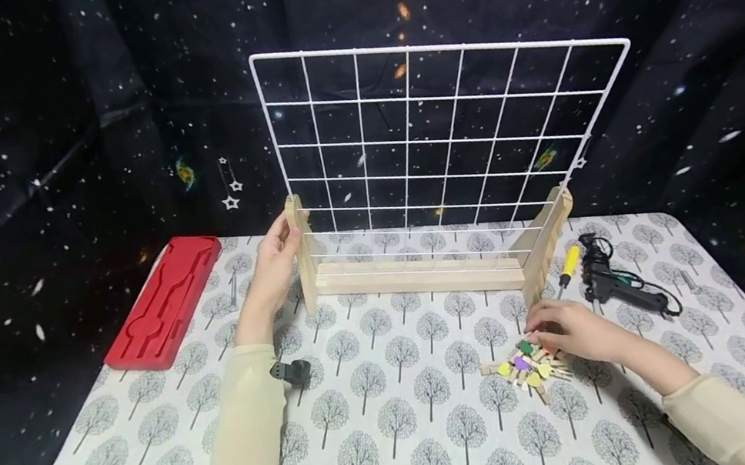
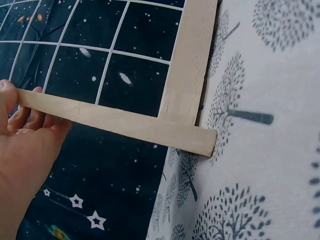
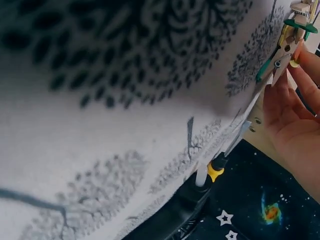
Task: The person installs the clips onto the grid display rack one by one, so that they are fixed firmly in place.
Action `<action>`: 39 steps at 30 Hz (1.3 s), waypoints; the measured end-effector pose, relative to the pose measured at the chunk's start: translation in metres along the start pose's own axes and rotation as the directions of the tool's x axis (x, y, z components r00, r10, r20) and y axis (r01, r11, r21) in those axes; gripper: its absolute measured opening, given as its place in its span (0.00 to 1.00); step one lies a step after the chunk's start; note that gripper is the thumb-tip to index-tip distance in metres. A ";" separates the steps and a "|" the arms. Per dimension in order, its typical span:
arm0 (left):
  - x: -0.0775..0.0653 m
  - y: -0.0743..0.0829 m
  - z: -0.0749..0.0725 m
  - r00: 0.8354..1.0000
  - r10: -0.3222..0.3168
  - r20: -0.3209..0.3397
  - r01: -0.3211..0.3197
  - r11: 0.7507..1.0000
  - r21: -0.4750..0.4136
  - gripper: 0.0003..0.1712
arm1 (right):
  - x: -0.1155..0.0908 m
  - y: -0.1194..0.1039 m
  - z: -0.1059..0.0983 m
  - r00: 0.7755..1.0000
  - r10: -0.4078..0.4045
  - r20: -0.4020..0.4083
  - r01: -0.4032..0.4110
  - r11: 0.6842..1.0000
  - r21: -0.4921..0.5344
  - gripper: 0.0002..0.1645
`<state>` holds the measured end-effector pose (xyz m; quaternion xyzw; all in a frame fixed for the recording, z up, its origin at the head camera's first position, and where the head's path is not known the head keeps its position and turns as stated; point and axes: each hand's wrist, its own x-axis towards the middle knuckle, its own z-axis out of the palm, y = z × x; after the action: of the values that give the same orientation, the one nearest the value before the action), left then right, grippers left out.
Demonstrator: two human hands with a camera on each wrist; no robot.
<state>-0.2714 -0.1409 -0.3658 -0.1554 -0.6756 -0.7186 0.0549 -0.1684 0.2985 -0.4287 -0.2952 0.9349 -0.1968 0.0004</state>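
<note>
A white wire grid panel (image 1: 430, 132) leans back in a pale wooden stand (image 1: 420, 279). My left hand (image 1: 273, 264) grips the stand's left upright (image 1: 304, 264), with fingers behind it and thumb near its top; in the left wrist view the hand (image 2: 37, 150) holds the end of this flat wooden bar (image 2: 115, 120). My right hand (image 1: 576, 330) reaches into a pile of small wooden clothespins (image 1: 533, 378) with colored hearts. Up close, the right hand's (image 3: 300, 120) thumb and fingers pinch a clothespin (image 3: 284, 57) at the pile's edge; its far side is hidden.
On the left lies a red molded tray (image 1: 162, 309). Right of the stand are a yellow-handled screwdriver (image 1: 569, 264) and a black glue gun (image 1: 624, 291) with a coiled cord. A tree-print cloth (image 1: 381, 417) covers the table; a dark starry curtain (image 1: 89, 143) hangs behind.
</note>
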 end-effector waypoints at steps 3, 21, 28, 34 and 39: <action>0.000 -0.002 -0.001 1.000 -0.008 -0.005 0.008 1.000 0.010 0.27 | 0.001 -0.002 -0.001 0.999 -0.026 0.020 0.026 1.000 0.000 0.06; 0.002 -0.012 -0.005 1.000 -0.003 0.013 0.003 1.000 0.012 0.28 | 0.021 -0.058 -0.058 0.965 -0.122 -0.231 0.124 0.992 -0.003 0.10; 0.007 -0.024 -0.011 0.999 0.024 0.032 -0.025 0.999 0.026 0.27 | 0.059 -0.145 -0.092 0.890 -0.099 -0.446 0.200 0.962 0.186 0.13; 0.004 -0.015 -0.008 1.000 0.007 0.025 -0.008 1.000 0.012 0.27 | 0.108 -0.197 -0.116 0.800 -0.141 -0.583 0.366 0.885 0.289 0.11; 0.001 -0.008 -0.005 1.000 0.008 0.026 -0.008 1.000 0.001 0.26 | 0.154 -0.217 -0.134 0.733 -0.231 -0.640 0.451 0.869 0.202 0.11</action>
<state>-0.2751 -0.1449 -0.3738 -0.1674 -0.6759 -0.7161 0.0491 -0.1914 0.1003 -0.2078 -0.3825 0.7653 -0.4364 -0.2786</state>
